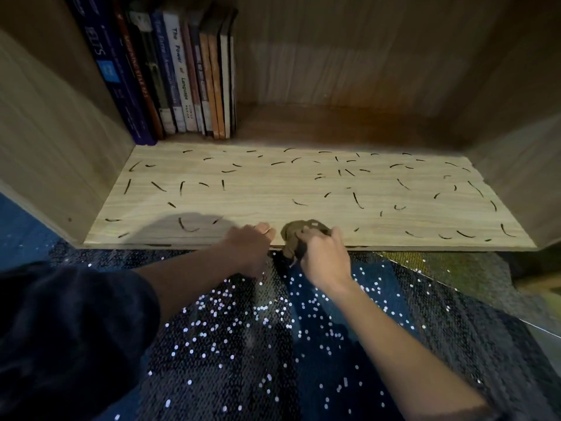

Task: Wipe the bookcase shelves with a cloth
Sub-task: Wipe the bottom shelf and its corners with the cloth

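Note:
A pale wooden shelf board (273, 189) lies in front of me, strewn with several short dark curved bits. My right hand (324, 253) grips a bunched olive-brown cloth (299, 235) at the shelf's front edge, near the middle. Part of the cloth hangs over the edge. My left hand (252, 247) is just to the left of the cloth, with curled fingers on the front edge of the board; whether it grips the edge is hard to tell.
A row of upright books (170, 80) stands at the back left of the compartment. Wooden side walls (54, 153) close it in left and right. Dark blue sequinned fabric (273, 344) covers my lap below the shelf.

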Available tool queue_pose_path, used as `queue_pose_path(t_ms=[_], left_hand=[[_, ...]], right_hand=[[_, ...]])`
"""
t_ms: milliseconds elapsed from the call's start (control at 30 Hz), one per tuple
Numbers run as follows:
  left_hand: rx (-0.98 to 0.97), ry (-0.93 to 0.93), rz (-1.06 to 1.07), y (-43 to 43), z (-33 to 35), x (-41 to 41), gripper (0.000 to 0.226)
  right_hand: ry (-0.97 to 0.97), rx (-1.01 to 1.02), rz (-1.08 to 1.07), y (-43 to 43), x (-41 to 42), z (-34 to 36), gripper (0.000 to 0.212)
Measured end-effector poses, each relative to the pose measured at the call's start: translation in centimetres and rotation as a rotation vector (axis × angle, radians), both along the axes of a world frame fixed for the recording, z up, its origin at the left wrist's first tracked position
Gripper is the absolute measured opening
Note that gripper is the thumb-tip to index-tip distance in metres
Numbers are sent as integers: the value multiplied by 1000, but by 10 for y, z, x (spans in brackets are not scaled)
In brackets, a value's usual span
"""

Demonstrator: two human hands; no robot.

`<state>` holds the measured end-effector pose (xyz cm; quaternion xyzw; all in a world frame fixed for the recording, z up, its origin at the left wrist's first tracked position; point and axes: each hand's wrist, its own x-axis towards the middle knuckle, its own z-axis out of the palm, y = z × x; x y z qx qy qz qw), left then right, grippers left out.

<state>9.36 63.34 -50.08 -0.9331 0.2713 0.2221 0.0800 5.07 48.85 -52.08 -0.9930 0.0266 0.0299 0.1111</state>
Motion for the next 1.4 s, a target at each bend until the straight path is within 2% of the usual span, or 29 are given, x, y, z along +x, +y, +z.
queue_pose_path(t_ms=[67,133,200,300,400,467,633,833,933,1100,1133,1267,1333,1400], left_hand=[[93,42,-32,-1,8,7,78],[120,60,-16,-7,14,12,67],[93,49,28,-17,21,14,51],[-46,8,161,-26,14,10,34],[-193,-61,305,-24,-5,-2,37],[-145,-135,299,-26,-14,-9,40],[-185,-248,316,-30,-18,-6,33],[-410,-287,436,-36,-33,-4,41],[-392,-205,428,-55,-35,-6,58],[-339,-32,448,-75,-33,4,76],[-328,3,446,-73,-34,7,80],[-338,71,424,-66,-41,9,88],[-338,60,415,-66,-44,8,86],[-333,49,420,-67,-46,7,85]], right_hand=[[26,6,-123,-19,12,2,35],[41,-15,-194,-25,20,5,29],[48,-39,-120,-11,15,6,32],[47,16,-27,-9,-8,4,47],[50,-12,-126,-33,7,6,40],[46,-32,-156,-33,14,8,33],[52,23,45,-14,-18,1,57],[11,43,-341,-90,-13,1,43],[41,-64,-302,-80,1,0,45],[21,6,-73,-51,-7,-4,63],[27,18,-80,-57,-10,-6,64],[58,82,-340,-101,2,-3,59],[18,-15,-312,-94,10,-1,54],[-10,-19,-202,-67,7,-5,57]])
